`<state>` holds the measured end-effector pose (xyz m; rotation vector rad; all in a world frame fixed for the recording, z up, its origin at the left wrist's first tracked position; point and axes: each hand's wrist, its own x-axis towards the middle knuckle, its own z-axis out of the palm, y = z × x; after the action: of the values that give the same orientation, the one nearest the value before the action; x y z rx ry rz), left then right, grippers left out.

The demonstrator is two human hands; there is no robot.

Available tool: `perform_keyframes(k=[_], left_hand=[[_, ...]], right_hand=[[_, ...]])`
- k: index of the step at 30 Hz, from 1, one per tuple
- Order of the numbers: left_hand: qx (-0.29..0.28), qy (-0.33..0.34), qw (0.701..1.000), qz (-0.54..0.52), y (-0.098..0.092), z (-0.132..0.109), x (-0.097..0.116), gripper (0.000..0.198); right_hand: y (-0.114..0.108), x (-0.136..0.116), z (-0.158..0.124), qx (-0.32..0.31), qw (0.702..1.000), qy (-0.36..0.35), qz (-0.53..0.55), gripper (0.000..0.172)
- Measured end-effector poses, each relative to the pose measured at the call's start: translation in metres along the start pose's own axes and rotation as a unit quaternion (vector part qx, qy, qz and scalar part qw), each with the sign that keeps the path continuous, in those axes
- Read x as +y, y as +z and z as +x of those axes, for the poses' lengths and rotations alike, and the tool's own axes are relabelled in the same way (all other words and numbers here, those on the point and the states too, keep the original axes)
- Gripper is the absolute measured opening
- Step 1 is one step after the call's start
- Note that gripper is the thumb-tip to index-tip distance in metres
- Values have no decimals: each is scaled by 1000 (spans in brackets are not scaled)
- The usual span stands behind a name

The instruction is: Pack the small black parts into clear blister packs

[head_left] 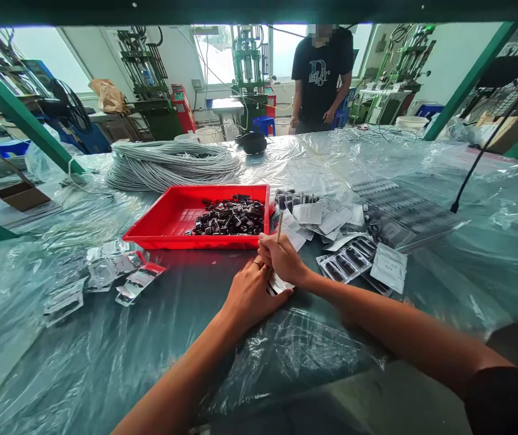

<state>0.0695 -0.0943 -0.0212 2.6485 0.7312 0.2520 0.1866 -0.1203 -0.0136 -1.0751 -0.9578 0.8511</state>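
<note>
My right hand (pixel 281 257) is closed round a thin, pale stick-like tool (pixel 279 226) that stands nearly upright; its lower end is hidden by my fingers. Beneath it my left hand (pixel 252 287) is bent over a small silvery-white packet (pixel 281 284) on the table, holding it with the thumb stretched along its near edge. My hands partly cover this packet. Just beyond them is a red tray (pixel 163 226) with a heap of small black parts (pixel 234 216) in its right side. Silvery blister packs (pixel 347 260) and white packets (pixel 322 214) lie in a pile right of my hands.
More clear packs (pixel 136 284) lie to the left. Behind the tray rests a large coil of grey cable (pixel 172 163). Stacked clear plastic sheets (pixel 404 205) are at the right, under a thin black rod (pixel 480 157). A person (pixel 320 78) stands across the plastic-covered table (pixel 118 356).
</note>
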Motion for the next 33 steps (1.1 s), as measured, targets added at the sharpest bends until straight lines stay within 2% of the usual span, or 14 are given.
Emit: perform_keyframes(k=[7, 9, 12, 14, 16, 19, 21, 24, 28, 33], left_hand=[[17, 5, 1000, 6, 2, -2, 4, 47], [22, -1, 1000, 14, 3, -2, 4, 44], [28, -1, 999, 27, 3, 0, 2, 39], [23, 3, 999, 38, -1, 0, -2, 40], [2, -4, 998, 61, -8, 0, -5, 44], [-42, -10, 994, 100, -18, -3, -7, 47], [-44, -6, 994, 101, -20, -4, -6, 53], [-18, 7, 998, 66, -13, -3, -4, 60], [-7, 23, 999, 29, -2, 0, -4, 50], [-5, 24, 999, 22, -1, 2, -7, 46]], right_hand=[[-6, -8, -4, 6, 991, 97, 92, 41], [-6, -14, -8, -29, 985, 129, 109, 39], [-9, -26, -13, -112, 972, 177, 106, 36], [-14, -32, -12, -137, 965, 190, 116, 37], [-21, -34, -8, -111, 969, 166, 145, 39], [-28, -29, 2, -32, 976, 106, 185, 44], [-29, -22, 6, 4, 977, 89, 193, 46], [-26, -13, 7, 22, 979, 80, 188, 48], [-17, -5, 4, 32, 985, 35, 164, 48], [-7, 2, 3, 25, 993, -12, 115, 50]])
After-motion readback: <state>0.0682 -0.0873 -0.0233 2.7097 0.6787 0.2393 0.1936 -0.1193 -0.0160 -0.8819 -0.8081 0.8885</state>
